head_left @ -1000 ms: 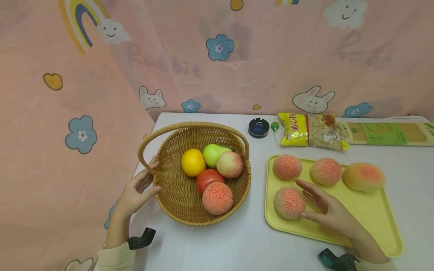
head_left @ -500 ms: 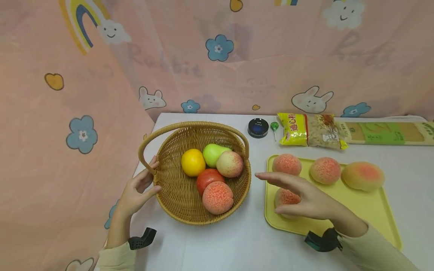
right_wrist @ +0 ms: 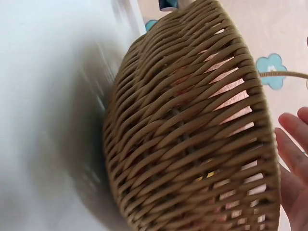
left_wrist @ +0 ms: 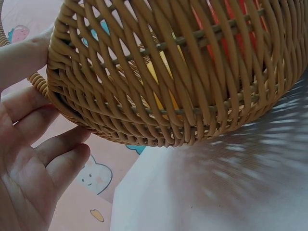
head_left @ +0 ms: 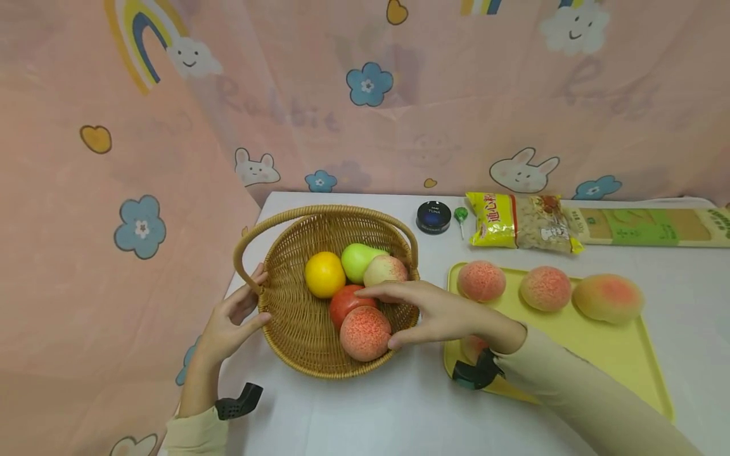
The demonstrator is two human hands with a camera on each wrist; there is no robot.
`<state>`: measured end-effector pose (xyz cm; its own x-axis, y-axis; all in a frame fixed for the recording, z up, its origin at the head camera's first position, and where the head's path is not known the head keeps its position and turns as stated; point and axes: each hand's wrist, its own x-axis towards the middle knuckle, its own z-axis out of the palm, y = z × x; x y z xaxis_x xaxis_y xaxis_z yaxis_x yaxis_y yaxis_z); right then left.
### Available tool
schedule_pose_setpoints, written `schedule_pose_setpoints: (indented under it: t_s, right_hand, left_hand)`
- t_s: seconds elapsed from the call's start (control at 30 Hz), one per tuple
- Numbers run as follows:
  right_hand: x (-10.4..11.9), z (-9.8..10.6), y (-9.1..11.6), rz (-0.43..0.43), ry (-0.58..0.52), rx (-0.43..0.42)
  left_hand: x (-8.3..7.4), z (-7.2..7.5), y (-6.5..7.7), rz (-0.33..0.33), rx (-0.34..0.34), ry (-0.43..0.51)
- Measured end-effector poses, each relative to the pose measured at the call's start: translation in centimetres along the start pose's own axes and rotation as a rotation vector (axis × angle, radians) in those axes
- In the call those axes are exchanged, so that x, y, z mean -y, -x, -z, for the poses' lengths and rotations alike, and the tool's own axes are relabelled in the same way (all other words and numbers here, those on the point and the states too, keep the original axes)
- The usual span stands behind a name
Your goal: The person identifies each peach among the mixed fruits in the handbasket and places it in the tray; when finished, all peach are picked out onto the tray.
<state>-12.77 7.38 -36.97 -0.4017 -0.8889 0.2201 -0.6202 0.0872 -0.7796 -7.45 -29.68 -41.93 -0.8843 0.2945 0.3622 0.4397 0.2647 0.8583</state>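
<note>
The right hand [head_left: 436, 310], at the tray half a second ago, has swung across to the basket [head_left: 291, 329] and is now over its right rim. The left hand [head_left: 228, 326] stays at the basket's left rim, its thumb and fingers set apart and curved over the edge to hold it. The fruit in the basket keeps its arrangement.

The right hand's fingers are spread from the thumb, with nothing gripped between them. They reach over the red fruit [head_left: 345, 304], and the thumb tip comes to the right side of the front peach [head_left: 365, 335]; whether it touches, I cannot tell. Behind these lie the pale peach [head_left: 384, 269], partly covered by the fingers, the green pear [head_left: 357, 261] and the yellow fruit [head_left: 325, 275].

The basket stands near the left edge of the worktop [head_left: 342, 418]. To its right, the yellow tray [head_left: 621, 345] carries two peaches [head_left: 545, 288] and a mango [head_left: 608, 297] along its back edge. Another peach [head_left: 472, 347], towards the tray's front left corner, is mostly hidden by the right wrist.
</note>
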Motion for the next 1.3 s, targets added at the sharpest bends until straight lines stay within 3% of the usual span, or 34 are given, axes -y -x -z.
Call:
schedule_pose_setpoints:
  t_s: [0.3, 0.67, 1.07, 1.3]
  right_hand:
    - [-0.2, -0.5, -2.6, -0.096, -0.069, 0.13]
    - [-1.2, -0.5, -3.7, -0.146, 0.025, 0.264]
    - [-1.2, -0.8, -3.8, -0.119, 0.131, 0.276]
    - [-1.1, -0.7, -3.5, -0.034, 0.033, 0.193]
  left_hand:
    - [0.1, 0.0, 0.0, 0.011, 0.009, 0.004]
    - [0.1, 0.0, -0.1, 0.005, 0.02, 0.014]
    - [0.1, 0.0, -0.1, -0.003, 0.019, 0.02]
    - [0.0, 0.1, 0.1, 0.014, 0.0, 0.003]
